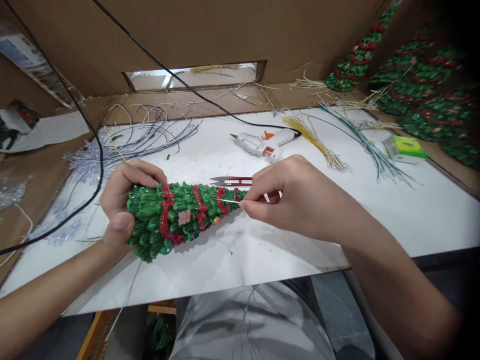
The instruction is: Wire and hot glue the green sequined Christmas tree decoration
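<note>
A green Christmas tree figurine (183, 215) with red garlands lies on its side above the white board. My left hand (122, 205) is closed around its wide base, thumb toward me. Near the narrow tip, my right hand (277, 195) pinches a thin, pale needle-like rod (227, 201). The rod points left and its far end meets the tree's surface; whether it goes in cannot be made out. Just behind the tree lie thread snips (230, 180) with red handles, partly covered by my right hand. A yellow wire (115, 145) sticks up beside my left hand.
A white glue gun (258, 145) with a black cable lies behind the snips. Yellow wires (315, 137), green wires (362, 137) and a green-yellow box (404, 148) are at right. Dark blue wires (150, 137) spread at left. More tree figurines (420, 90) stand back right, before cardboard walls.
</note>
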`<state>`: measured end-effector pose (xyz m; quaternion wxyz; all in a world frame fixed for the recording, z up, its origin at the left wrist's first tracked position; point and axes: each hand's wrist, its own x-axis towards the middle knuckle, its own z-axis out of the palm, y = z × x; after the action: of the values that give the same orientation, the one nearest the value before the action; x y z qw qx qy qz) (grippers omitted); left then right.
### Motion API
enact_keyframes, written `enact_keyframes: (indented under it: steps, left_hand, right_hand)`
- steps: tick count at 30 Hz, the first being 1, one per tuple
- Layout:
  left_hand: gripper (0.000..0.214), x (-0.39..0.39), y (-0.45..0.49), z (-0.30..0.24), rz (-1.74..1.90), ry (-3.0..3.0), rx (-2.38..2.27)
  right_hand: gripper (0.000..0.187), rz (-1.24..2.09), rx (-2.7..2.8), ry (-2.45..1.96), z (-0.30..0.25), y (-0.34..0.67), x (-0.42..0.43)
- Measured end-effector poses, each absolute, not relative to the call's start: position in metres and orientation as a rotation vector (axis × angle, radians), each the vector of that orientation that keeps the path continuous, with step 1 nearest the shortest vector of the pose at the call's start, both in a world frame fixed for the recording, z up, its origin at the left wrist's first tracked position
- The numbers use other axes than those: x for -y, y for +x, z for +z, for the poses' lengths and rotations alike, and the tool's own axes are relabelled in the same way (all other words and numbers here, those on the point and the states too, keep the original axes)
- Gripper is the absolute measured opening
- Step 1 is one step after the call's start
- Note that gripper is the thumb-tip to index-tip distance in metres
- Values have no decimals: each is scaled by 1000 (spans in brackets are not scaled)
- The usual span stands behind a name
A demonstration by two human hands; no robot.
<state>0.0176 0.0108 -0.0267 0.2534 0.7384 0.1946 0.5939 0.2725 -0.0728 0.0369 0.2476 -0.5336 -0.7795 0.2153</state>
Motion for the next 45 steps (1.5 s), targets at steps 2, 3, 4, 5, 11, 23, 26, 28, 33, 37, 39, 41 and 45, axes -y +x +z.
enact_keyframes:
  steps: [2,3,4,5,11,23,26,28,33,37,39,41,45]
  left_hand:
    - [40,-11,18,-27,1623,2001,-526]
    - [40,-11,19,-27,1623,1998,-534]
    - [39,-11,19,-26,1624,1996,-542]
    - [40,-11,19,-26,1623,1998,-548]
    - [41,-11,20,-26,1622,2016,-530]
    - [38,-11,21,-29,1638,1976,-519]
    - [38,-10,20,-29,1626,1972,-497]
    - [38,-11,19,-29,1627,1976,-482]
    - [38,-13,18,-30,1623,1989,-467]
    - [37,-12,20,-30,1635,1983,-498]
    - [37,-12,20,-30,1635,1979,-501]
    - [37,-12,20,-29,1633,1980,-508]
    - [39,-11,19,-28,1617,1984,-530]
  right_hand:
    - [26,563,2109,-1468,36,271,75]
    - [25,552,2099,-1474,35,271,76]
    - [24,542,2092,-1478,35,271,76]
    - [24,533,2087,-1481,34,271,77]
    - [25,519,2105,-1479,34,270,79]
    - [27,438,2148,-1529,38,265,83]
    - [26,430,2155,-1537,38,265,83]
    - [25,438,2170,-1535,39,266,84]
    - [25,416,2206,-1536,39,267,84]
    - [25,398,2217,-1574,40,265,84]
    - [25,398,2220,-1595,41,264,84]
    - [25,394,2223,-1606,41,264,84]
    - [26,385,2228,-1620,42,263,84]
